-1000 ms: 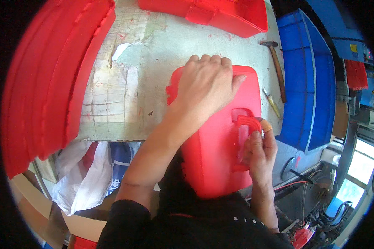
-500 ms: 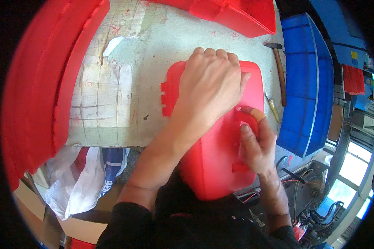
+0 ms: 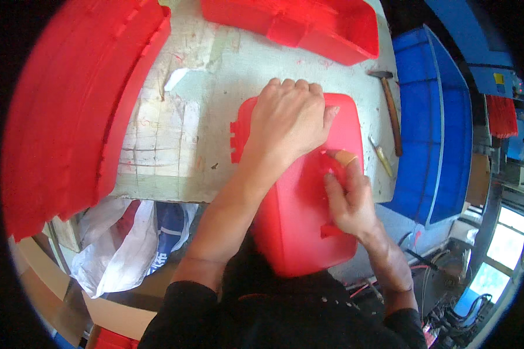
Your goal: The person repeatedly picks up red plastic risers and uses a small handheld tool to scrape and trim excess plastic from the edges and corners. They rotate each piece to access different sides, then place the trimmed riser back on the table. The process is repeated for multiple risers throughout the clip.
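Observation:
A red plastic case [image 3: 297, 232] with rounded corners and hinge-like tabs on its left side lies over the table's near edge, its near end against my dark clothing. My left hand [image 3: 291, 113] rests across its far part, fingers bent over the far edge with their tips hidden, thumb out to the right. My right hand [image 3: 352, 200] is at the case's right side, thumb and wrapped index finger closed round a red handle [image 3: 333, 167]. A tan strip covers that index finger.
Stacked red plastic shells [image 3: 81, 110] stand at left, and a red bin [image 3: 308, 29] lies at the back. A hammer [image 3: 392, 110] and a thin yellowish tool [image 3: 382, 156] lie beside a blue crate [image 3: 428, 128]. White plastic bags [image 3: 119, 250] hang below the table's near edge.
The whole view has shifted a little, so the table's things sit slightly lower and more of the back bin shows. Both hands keep nearly the same places on the case.

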Motion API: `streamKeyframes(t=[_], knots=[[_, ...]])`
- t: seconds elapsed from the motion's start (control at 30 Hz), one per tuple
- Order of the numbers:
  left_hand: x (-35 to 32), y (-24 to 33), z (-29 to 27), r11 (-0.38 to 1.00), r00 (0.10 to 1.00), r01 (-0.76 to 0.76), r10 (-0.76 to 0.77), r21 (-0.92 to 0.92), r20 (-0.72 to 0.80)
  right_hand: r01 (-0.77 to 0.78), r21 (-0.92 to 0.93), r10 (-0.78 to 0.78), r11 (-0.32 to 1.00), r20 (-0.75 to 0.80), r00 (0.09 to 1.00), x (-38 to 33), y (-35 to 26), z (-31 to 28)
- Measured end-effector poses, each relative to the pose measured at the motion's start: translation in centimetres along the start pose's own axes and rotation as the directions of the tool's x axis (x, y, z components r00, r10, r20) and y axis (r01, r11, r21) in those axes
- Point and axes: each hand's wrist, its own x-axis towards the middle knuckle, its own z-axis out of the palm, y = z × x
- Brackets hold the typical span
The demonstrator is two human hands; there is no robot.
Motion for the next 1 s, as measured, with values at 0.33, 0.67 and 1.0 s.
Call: streamKeyframes(t=[0.33,0.67,1.0], knots=[[0.4,0.3,-0.8,1.0,0.999,0.012,-0.013,0.016,0.034,0.11,0.026,-0.111,0.994,0.046,0.993,0.2,0.4,0.2],[-0.4,0.5,-0.7,0.999,0.998,0.028,-0.029,0.021,0.058,0.118,-0.316,-0.154,0.941,-0.09,0.984,-0.5,1.2,-0.8],[-0.1,-0.6,-0.5,0.994,0.993,0.105,-0.106,0.017,0.046,0.087,-0.701,-0.386,0.708,-0.28,0.879,0.6,2.0,0.0]])
